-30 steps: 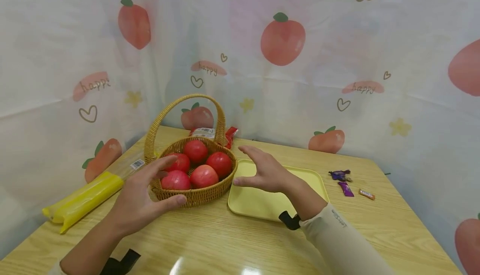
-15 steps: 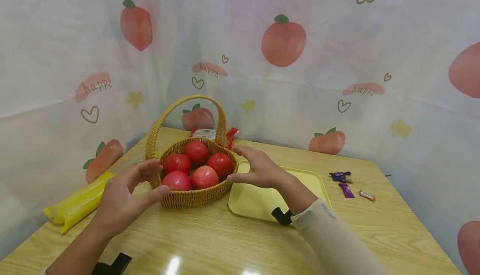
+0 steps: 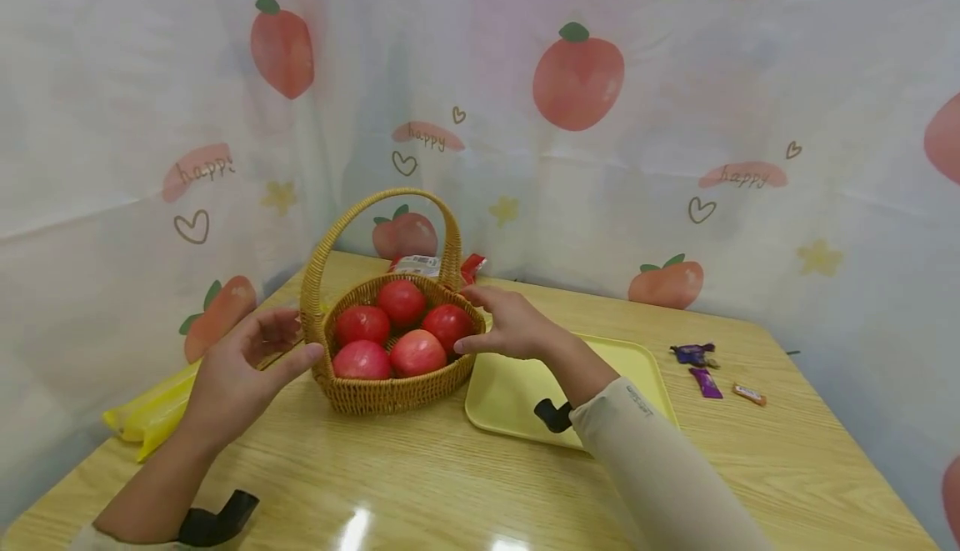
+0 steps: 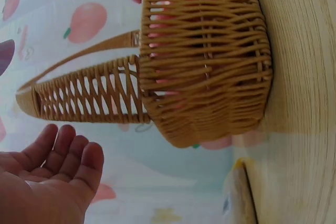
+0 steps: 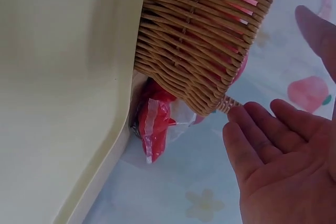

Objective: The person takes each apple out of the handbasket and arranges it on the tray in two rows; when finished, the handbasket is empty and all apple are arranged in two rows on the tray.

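A wicker basket [image 3: 397, 397] with a tall arched handle [image 3: 390, 194] stands on the wooden table and holds several round red fruits [image 3: 420, 353]. My left hand [image 3: 236, 376] is at the basket's left side, fingers loosely bent and thumb towards the handle's base. The left wrist view has a gap between that hand [image 4: 52, 182] and the woven side [image 4: 210, 66]. Over the right rim, my right hand [image 3: 517, 326] hovers with thumb and fingers apart, close to the nearest fruit. In the right wrist view its fingers [image 5: 257, 135] reach past the basket [image 5: 199, 30], with nothing in the palm.
A yellow tray [image 3: 498, 418] lies right of the basket, partly under my right forearm. Behind the basket is a red and white packet [image 3: 472, 267]. A yellow plastic package [image 3: 161, 409] lies left. Small wrapped candies [image 3: 705, 383] lie far right. A fruit-patterned curtain [image 3: 480, 176] borders the table.
My left hand has moved left, off the basket's front, and round to its outer side. The right hand has come left to the right rim. The basket and fruits stay put.
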`<action>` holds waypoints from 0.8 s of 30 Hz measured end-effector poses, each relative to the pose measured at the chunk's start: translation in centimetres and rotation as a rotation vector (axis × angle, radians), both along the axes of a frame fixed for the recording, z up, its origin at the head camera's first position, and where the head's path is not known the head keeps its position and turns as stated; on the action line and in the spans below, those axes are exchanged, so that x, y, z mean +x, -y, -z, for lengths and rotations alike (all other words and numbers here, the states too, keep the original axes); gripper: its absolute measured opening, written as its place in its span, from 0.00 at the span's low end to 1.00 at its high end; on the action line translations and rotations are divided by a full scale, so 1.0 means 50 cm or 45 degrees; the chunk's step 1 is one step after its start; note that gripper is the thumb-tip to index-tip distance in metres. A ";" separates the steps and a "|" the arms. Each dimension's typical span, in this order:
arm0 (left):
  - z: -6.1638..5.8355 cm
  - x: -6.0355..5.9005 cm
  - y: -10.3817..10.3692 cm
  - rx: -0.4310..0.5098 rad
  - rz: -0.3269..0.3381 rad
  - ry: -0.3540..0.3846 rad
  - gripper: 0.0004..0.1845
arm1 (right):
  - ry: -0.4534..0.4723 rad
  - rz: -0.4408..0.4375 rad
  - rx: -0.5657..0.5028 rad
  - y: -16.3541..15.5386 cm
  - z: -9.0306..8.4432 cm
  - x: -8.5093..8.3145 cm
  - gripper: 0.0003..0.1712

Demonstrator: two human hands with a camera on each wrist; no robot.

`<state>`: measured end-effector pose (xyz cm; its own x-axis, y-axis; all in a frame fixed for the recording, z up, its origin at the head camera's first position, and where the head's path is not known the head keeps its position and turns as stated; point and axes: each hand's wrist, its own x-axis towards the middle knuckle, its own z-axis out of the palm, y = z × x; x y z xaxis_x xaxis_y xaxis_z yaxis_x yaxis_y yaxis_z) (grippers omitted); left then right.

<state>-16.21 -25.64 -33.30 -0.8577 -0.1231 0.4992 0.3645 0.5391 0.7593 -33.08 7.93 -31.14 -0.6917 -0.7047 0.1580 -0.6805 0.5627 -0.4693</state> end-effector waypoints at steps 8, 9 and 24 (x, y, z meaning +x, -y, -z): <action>0.008 -0.033 0.032 0.040 0.080 0.210 0.24 | 0.035 -0.003 0.045 0.017 0.001 -0.020 0.50; 0.009 -0.036 0.035 0.059 0.100 0.228 0.23 | 0.035 -0.008 0.049 0.020 0.001 -0.023 0.50; 0.017 -0.067 0.057 0.510 0.524 0.250 0.09 | 0.072 -0.061 0.136 0.056 -0.004 -0.051 0.47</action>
